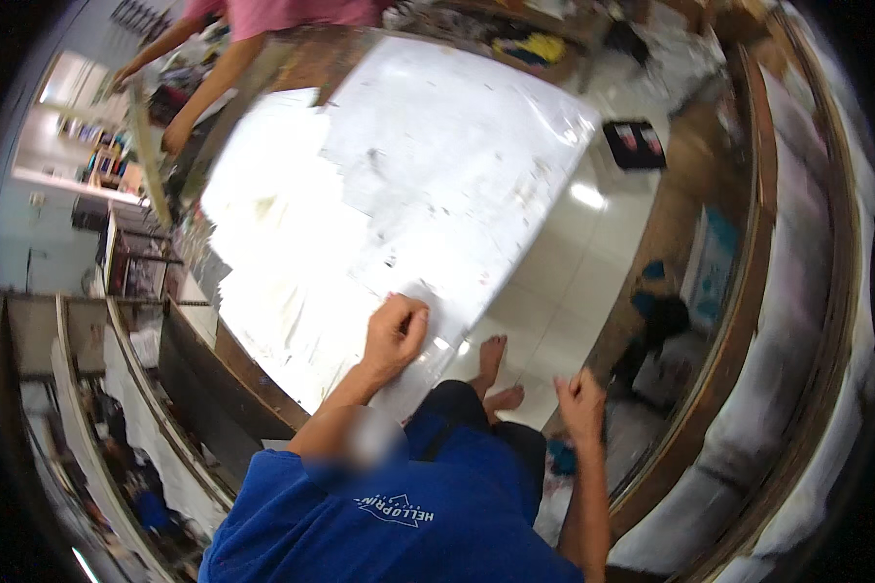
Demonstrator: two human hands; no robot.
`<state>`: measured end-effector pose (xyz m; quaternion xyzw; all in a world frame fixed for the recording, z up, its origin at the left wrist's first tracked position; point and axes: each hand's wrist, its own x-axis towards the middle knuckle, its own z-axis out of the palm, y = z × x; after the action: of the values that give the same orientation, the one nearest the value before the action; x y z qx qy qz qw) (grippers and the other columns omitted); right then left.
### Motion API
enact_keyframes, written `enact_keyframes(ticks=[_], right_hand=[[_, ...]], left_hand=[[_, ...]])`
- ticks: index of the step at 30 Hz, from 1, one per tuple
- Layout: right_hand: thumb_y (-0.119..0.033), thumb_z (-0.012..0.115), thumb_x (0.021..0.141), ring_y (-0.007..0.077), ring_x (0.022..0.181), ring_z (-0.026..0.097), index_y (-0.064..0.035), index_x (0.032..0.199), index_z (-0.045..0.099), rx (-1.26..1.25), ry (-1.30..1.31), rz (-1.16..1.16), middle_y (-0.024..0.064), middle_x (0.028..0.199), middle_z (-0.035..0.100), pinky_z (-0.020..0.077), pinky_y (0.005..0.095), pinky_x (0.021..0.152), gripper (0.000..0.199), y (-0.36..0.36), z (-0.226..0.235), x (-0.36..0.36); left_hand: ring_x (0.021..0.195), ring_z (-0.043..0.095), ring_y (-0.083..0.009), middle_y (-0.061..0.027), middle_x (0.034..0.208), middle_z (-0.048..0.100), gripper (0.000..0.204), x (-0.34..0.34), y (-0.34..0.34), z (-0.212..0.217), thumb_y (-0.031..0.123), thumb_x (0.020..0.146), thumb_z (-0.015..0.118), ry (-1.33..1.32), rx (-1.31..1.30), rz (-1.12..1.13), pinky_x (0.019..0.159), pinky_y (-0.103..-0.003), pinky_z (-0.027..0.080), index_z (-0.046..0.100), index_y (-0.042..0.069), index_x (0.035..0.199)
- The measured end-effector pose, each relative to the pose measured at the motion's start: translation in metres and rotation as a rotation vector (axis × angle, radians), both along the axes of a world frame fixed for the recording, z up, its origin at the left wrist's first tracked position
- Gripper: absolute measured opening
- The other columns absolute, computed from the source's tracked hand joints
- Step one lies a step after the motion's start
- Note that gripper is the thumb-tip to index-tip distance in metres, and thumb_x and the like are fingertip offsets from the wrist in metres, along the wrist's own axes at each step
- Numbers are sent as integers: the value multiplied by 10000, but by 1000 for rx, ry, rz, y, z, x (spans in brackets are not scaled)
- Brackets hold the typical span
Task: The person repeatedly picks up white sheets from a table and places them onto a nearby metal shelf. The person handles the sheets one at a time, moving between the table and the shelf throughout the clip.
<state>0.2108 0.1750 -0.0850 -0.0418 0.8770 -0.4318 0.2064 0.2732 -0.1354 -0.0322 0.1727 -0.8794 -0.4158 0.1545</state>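
My left hand is curled into a fist over the near edge of a large work table. Clear, glossy plastic covers the white tabletop and shows beside this hand. To the left of the fist spreads a layer of thin white sheets with ragged, overlapping edges; whether they are paper or cloth I cannot tell. Away from the table, my right hand hangs over the floor at my side with its fingers curled in. Nothing shows in either hand.
Across the table at the far left, a person in a pink top reaches toward a long wooden bar. A black item lies on the tiled floor right of the table. Wooden shelving with white bundles lines my right; racks stand at left.
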Motion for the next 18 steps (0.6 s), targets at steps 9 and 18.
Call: enact_keyframes(ticks=[9, 18], right_hand=[[-232, 675, 809, 185, 657, 536, -11, 652, 491, 191, -412, -150, 116, 683, 561, 462, 374, 624, 328, 139, -157, 157], [-138, 673, 818, 133, 543, 441, -101, 710, 391, 109, -320, -296, 24, 625, 425, 424, 302, 507, 305, 136, -203, 113]], left_hand=[[623, 564, -220, -122, 803, 596, 111, -32, -68, 68, -2, 795, 638, 247, -174, 194, 564, -310, 461, 620, 1, 905], [851, 567, -303, -125, 926, 583, 240, -81, -143, 105, 104, 757, 695, 247, -720, 337, 720, -395, 448, 618, 40, 975]])
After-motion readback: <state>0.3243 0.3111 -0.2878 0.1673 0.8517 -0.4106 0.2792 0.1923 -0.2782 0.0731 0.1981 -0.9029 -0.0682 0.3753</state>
